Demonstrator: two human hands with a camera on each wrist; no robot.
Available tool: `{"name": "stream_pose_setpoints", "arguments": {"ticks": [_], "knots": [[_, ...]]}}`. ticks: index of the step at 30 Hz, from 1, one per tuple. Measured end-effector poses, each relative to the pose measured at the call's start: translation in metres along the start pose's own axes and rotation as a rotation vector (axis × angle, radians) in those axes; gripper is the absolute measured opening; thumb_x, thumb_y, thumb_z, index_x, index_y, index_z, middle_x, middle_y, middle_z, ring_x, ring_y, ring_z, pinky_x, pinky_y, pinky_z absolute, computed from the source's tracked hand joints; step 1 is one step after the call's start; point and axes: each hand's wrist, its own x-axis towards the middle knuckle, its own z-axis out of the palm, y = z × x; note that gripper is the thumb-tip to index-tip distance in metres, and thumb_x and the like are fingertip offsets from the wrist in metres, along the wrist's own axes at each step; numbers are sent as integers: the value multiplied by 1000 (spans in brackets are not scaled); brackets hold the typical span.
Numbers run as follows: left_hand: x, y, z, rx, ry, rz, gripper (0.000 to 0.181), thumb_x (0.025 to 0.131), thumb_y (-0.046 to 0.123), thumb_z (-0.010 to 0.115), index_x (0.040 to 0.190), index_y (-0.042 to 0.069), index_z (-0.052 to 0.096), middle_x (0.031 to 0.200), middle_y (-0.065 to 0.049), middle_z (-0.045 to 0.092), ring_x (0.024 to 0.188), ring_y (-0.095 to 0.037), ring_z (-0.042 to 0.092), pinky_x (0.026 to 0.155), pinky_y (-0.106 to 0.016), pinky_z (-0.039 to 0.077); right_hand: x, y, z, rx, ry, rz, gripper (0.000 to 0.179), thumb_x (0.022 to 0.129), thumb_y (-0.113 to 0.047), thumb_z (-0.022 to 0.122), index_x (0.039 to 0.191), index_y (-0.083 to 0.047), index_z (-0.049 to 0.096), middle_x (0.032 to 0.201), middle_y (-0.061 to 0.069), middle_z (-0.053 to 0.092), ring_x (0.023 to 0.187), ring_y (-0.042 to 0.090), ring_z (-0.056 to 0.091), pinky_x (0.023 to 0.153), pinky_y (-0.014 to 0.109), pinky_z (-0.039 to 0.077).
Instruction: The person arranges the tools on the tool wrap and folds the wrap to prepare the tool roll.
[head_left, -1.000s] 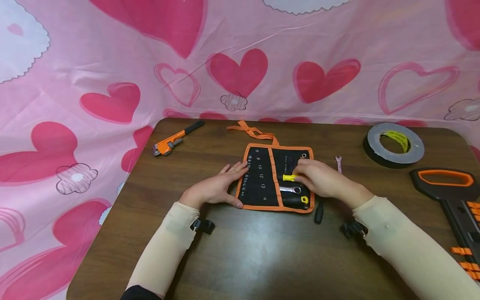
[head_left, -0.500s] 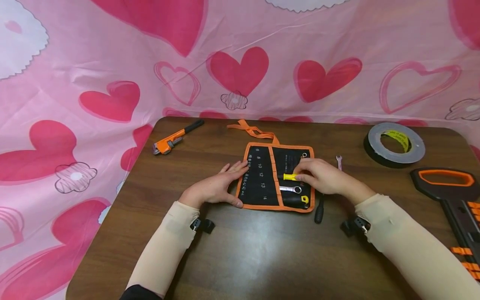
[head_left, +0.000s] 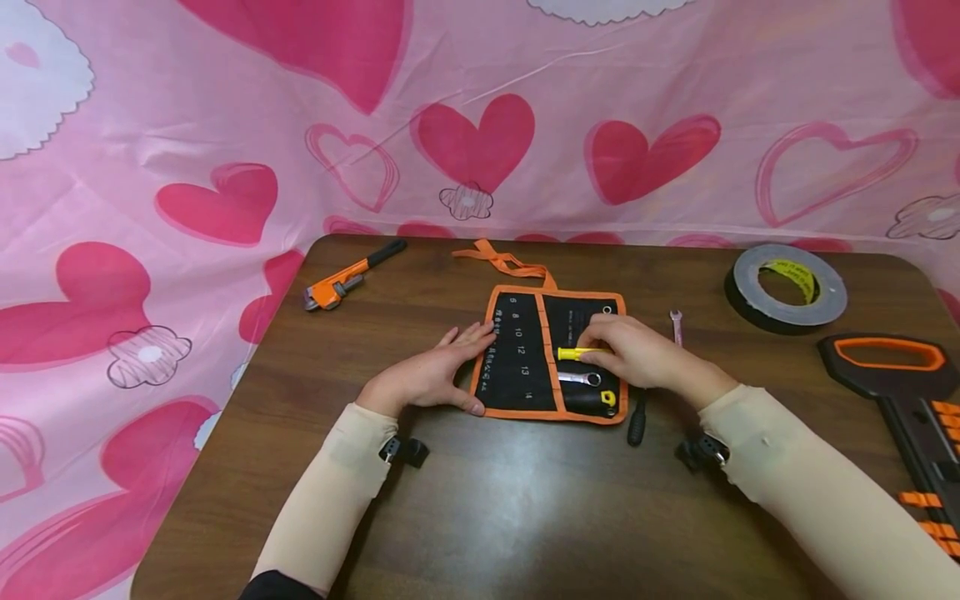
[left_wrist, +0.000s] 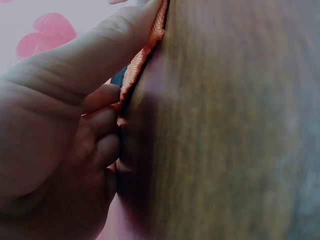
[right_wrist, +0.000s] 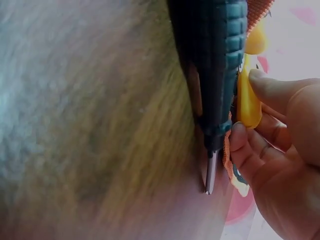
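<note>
A black tool roll (head_left: pixel 515 358) with orange edging lies spread on the table, numbers printed along its left part. My left hand (head_left: pixel 431 375) rests on its left edge; in the left wrist view the thumb (left_wrist: pixel 100 47) lies along the orange trim. Over the right part, my right hand (head_left: pixel 637 354) pinches a yellow screwdriver (head_left: pixel 572 354) by its handle, the front end at the pocket's edge and the shaft hidden. Below it, a combination wrench (head_left: pixel 581 379) and a tool with a yellow end (head_left: pixel 607 398) sit in pockets. A ring end (head_left: pixel 607 310) shows at the top.
A black-handled screwdriver (head_left: pixel 637 423) lies right of the roll, close to the right wrist camera. A small wrench (head_left: pixel 677 327), a tape roll (head_left: pixel 786 289) and a black-orange rack (head_left: pixel 888 367) are further right. An orange pipe wrench (head_left: pixel 348 279) lies back left.
My right hand has shifted slightly left with the yellow screwdriver. The thin shaft seen earlier has gone into the pocket, and the handle now reaches the pocket edge. My left hand stays put.
</note>
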Motion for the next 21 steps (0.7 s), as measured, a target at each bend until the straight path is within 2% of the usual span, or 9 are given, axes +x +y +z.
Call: {"name": "stream_pose_setpoints", "arguments": {"ticks": [7,21], "knots": [[0,-3,0,-21,-7,26,119,85,45,92,175,21,19,184,5,2,172,-22,-3,139,-51,-2,2,-3,1,-9,-1,-19,10,104,-13,73,109,-10,80,102,-1,69,92,13,61,88,42,59],[1,-1,1,9,-7,-4,119,85,41,93,175,22,17,183,10,0,171,-16,-4,139,-47,-2,11,-9,3,-21,-22,-4,12,103,-14,74,111,-8,81,103,1,70,91,15,61,88,42,59]]}}
